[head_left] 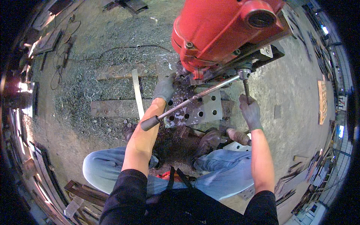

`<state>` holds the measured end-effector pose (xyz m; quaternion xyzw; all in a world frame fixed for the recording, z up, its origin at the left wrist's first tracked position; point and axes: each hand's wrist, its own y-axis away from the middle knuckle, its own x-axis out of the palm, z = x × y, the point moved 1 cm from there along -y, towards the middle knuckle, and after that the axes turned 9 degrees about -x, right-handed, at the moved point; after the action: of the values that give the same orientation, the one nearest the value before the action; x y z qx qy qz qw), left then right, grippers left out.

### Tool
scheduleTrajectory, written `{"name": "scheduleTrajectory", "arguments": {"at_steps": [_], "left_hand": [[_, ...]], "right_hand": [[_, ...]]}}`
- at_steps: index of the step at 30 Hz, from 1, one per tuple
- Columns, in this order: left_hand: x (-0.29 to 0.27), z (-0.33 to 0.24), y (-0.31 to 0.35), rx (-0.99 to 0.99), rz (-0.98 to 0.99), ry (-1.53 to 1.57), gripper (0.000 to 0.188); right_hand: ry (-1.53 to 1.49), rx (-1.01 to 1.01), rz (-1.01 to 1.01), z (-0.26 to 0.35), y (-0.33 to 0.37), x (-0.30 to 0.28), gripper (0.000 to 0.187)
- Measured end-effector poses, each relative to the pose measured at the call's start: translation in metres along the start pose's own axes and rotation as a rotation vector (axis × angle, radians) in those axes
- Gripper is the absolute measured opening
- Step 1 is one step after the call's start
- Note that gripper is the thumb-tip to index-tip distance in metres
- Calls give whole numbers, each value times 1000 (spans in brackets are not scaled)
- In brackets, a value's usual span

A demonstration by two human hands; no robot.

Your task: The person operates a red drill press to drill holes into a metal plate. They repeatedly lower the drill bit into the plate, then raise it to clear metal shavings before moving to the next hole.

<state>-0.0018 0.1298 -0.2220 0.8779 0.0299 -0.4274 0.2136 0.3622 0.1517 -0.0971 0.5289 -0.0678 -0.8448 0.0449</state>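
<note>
A large red magnetic drill (pixel 221 30) stands over a steel plate (pixel 193 119) that has several round holes and whitish wet patches. My gloved right hand (pixel 250 111) is closed around one arm of the drill's feed handle (pixel 246 88). A longer arm of that handle, with a black grip (pixel 150 123), slants down to the left, its end over my left forearm. My gloved left hand (pixel 165 89) is at the plate's left side, close to the drill's lower end. Its fingertips are dark and partly hidden, so their hold is unclear.
Metal shavings (pixel 78 90) cover the floor on the left, around timber bars (pixel 116 108) and a pale flat metal strip (pixel 137 93). A cable (pixel 123 46) runs behind the plate. A bottle (pixel 238 136) and another holed plate (pixel 238 147) are near my right forearm, beside my boot (pixel 210 141).
</note>
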Motion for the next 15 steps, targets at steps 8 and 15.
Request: {"name": "scheduleTrajectory", "arguments": {"at_steps": [8,15], "left_hand": [[-26,-20,-5,-123,117,-61,36],[19,44,-56,238,54,-19,36]], "right_hand": [[-45,58,-9,-15,4,0,41],[9,-33,-31,-14,0,7,44]]}}
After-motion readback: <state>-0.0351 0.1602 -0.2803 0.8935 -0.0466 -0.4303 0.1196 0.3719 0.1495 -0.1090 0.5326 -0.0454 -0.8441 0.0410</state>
